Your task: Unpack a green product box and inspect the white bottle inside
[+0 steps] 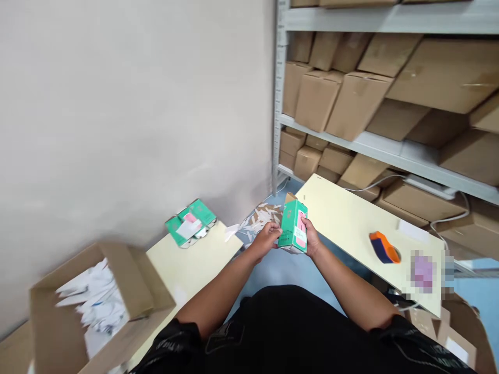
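Observation:
A green carton box (289, 222) with a pink picture and a white label is held up in front of me over the gap between two tables. My right hand (311, 237) grips its right side, thumb across the front. My left hand (268, 240) is closed at its lower left edge, the thumb and fingertips against the carton. A brown flap stands up at the far end of the box. Flattened green cartons (201, 211) lie on the far end of the left table, with a white paper on top.
An open cardboard box (142, 291) of white papers stands at left on the pale table (198, 270). White scraps (262, 217) fill a container beyond my hands. An orange and navy ring-shaped item (384, 248) lies on the right table (343, 218). Shelves (390, 145) hold many cartons.

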{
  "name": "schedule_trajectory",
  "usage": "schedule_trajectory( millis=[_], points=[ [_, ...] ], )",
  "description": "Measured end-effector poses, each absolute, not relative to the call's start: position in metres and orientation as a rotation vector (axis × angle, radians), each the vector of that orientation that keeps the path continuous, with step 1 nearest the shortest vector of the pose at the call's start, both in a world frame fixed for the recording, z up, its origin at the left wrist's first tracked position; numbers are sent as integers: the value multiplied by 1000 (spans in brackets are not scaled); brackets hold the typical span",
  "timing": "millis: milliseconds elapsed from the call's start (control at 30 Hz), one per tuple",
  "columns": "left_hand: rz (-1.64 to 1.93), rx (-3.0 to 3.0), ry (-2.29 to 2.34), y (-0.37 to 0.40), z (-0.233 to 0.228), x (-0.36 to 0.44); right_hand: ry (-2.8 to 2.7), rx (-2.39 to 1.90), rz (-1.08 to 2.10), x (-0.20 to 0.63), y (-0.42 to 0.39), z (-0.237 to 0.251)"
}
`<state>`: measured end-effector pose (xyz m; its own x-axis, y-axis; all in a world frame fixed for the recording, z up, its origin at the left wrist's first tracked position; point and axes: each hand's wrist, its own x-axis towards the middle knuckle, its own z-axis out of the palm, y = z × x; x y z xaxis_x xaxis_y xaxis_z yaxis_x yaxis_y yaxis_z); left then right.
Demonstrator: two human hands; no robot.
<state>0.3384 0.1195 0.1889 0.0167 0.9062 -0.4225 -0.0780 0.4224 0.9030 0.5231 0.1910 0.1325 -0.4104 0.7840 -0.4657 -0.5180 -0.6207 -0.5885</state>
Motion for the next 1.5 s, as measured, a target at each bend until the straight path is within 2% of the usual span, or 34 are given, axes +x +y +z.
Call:
schedule_trajectory(
  millis=[233,433,667,867,1167,1333,1500],
  points=[
    [772,988,1213,191,179,484,-285,-1000,1986,671,224,127],
    [613,1117,1223,247,174,546,-294,-1061,1825,727,250,122],
    [273,1237,1149,316,155,559,-361,-1352,1369,738,289,93],
    [251,1291,981,381,121,559,-291,-1599,1107,727,323,88],
    [295,1367,783,443,77,577,-495,-1741,932,729,345,93],
    [429,1480,936,452,62,605,-631,-1704,783,744,350,78],
    [388,1423,992,445,50,624,-715,-1726,786,765,352,57]
  ],
)
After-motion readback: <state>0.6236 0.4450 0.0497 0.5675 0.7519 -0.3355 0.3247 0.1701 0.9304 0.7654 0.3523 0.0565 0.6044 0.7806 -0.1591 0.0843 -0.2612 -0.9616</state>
